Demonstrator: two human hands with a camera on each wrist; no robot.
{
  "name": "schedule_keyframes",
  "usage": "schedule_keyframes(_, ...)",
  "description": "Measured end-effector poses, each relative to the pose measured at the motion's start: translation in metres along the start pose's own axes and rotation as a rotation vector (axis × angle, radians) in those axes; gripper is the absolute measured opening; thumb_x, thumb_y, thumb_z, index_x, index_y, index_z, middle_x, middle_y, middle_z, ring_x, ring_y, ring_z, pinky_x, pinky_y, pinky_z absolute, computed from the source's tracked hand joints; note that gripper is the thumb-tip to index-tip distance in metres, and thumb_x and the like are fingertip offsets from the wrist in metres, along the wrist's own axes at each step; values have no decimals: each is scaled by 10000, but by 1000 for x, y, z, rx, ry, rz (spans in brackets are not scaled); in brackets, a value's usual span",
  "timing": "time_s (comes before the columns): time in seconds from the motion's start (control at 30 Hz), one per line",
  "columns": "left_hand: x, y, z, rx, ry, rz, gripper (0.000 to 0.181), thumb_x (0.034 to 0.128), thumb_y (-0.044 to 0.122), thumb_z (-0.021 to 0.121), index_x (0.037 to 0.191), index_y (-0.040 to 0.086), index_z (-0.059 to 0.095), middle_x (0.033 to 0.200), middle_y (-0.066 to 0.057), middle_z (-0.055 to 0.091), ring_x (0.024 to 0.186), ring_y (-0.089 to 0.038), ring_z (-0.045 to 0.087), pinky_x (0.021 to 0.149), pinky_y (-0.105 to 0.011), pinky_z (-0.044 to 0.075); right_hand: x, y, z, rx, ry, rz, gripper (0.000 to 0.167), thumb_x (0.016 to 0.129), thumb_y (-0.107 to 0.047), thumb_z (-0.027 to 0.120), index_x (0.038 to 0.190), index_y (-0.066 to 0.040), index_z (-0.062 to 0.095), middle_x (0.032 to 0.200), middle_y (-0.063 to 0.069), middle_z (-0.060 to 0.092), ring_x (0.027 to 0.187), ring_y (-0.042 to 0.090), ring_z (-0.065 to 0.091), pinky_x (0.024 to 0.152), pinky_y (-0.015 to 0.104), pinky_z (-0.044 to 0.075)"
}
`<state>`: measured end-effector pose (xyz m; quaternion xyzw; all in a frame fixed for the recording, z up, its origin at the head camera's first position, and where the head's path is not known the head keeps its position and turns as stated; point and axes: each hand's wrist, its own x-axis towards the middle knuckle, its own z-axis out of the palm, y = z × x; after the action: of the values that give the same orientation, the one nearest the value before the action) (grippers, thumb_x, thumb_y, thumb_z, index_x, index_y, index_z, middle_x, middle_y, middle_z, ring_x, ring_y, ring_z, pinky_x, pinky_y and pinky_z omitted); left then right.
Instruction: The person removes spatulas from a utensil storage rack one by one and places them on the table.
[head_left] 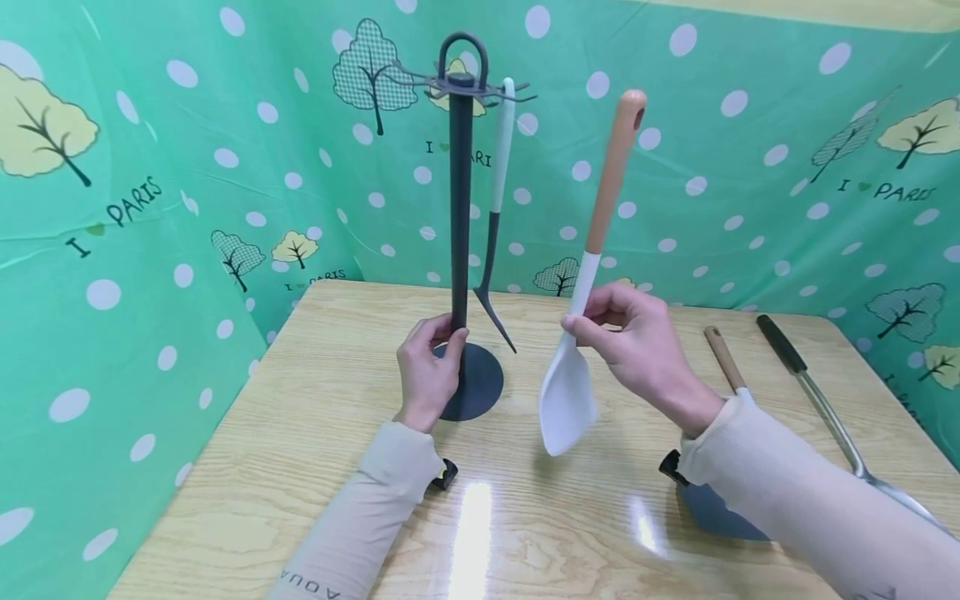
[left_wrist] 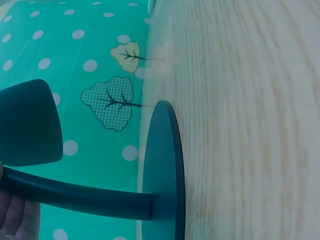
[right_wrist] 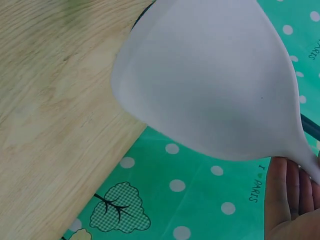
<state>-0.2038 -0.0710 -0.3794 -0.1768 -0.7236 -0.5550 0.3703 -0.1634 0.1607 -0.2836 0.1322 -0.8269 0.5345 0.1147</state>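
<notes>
While the left hand (head_left: 429, 371) has its grip curled low round the black stand (head_left: 461, 208), presumably to steady it on the counter (head_left: 322, 392), the right hand (head_left: 637, 346) pinches the spatula (head_left: 586, 279) by its neck, handle up, right of the stand.

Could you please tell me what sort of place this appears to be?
Probably a staged tabletop corner rather than a working kitchen: a printed green cloth hangs behind and beside the wooden table, which bears a dark utensil stand.
</notes>
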Motion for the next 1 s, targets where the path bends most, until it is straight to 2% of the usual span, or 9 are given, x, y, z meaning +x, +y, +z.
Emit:
schedule_keyframes(0.33,0,1,0,-19,3,-1,137,822,-85,685,951,-125,659,838,-242,641,748,-356,644,731,-498,568,-9,10,-16,-68,16,32,202,872,-199,714,958,-27,648,900,112,638,806,181,663,706,300,590)
schedule_keyframes(0.63,0,1,0,-20,-2,-1,144,819,-100,679,955,-137,648,843,-247,637,748,-361,642,728,-511,563,-15,21,-28,-166,28,127,251,876,-292,705,999,-82,643,902,87,649,800,200,652,690,279,587)
schedule_keyframes(0.87,0,1,0,-5,-1,3,146,823,-91,679,957,-138,644,841,-246,636,749,-361,641,726,-507,563,-19,28,-36,-250,5,184,329,877,-373,688,1013,-79,632,908,99,645,775,186,676,675,258,585)
schedule_keyframes(1.0,0,1,-1,-8,-1,1,148,822,-91,679,958,-138,645,840,-246,636,750,-361,641,727,-506,563,-21,31,-40,-253,-23,209,337,870,-376,695,996,-69,638,900,112,651,768,197,670,659,265,588)
